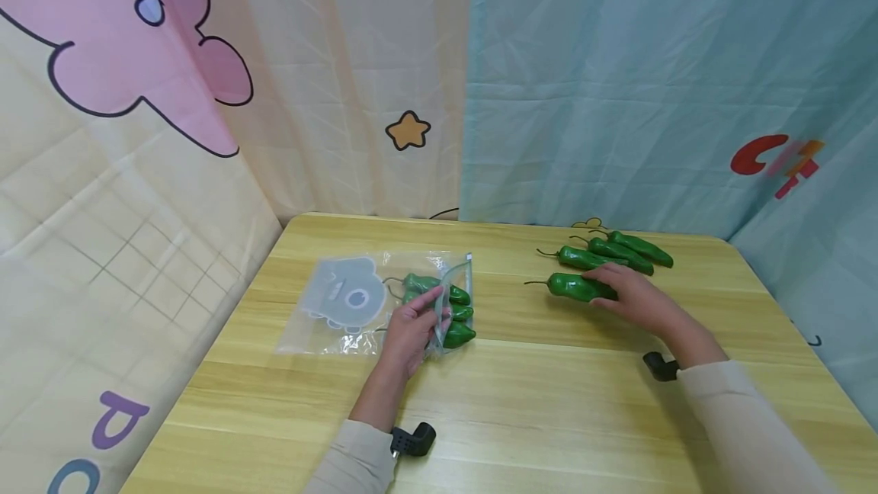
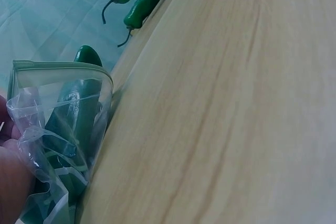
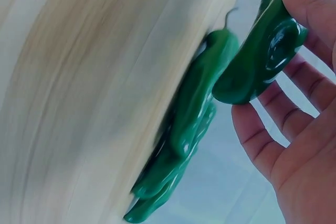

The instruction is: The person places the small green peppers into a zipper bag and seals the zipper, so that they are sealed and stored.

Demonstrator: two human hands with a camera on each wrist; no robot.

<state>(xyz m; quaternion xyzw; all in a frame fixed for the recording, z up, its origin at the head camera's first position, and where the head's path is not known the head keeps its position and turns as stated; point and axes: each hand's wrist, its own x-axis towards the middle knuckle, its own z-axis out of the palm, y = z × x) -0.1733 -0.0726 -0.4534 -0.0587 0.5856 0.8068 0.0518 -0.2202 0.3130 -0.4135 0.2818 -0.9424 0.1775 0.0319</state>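
Note:
A clear zip bag (image 1: 373, 341) with a printed cartoon figure lies on the left of the table, and several green peppers (image 1: 458, 335) sit inside near its mouth. My left hand (image 1: 409, 330) pinches the rim of the bag's mouth; the left wrist view shows the rim (image 2: 58, 65) raised and a pepper tip poking past it. On the right, my right hand (image 1: 634, 299) grips a green pepper (image 1: 569, 286) between thumb and fingers. In the right wrist view that pepper (image 3: 262, 59) is held off the table. Behind it lie 3 more peppers (image 1: 620, 254).
The wooden table (image 1: 535, 410) ends at a back edge against printed curtains (image 1: 583, 97). A curtain (image 1: 89, 250) also hangs along the left side. Small black wrist devices (image 1: 414, 439) are worn on both arms.

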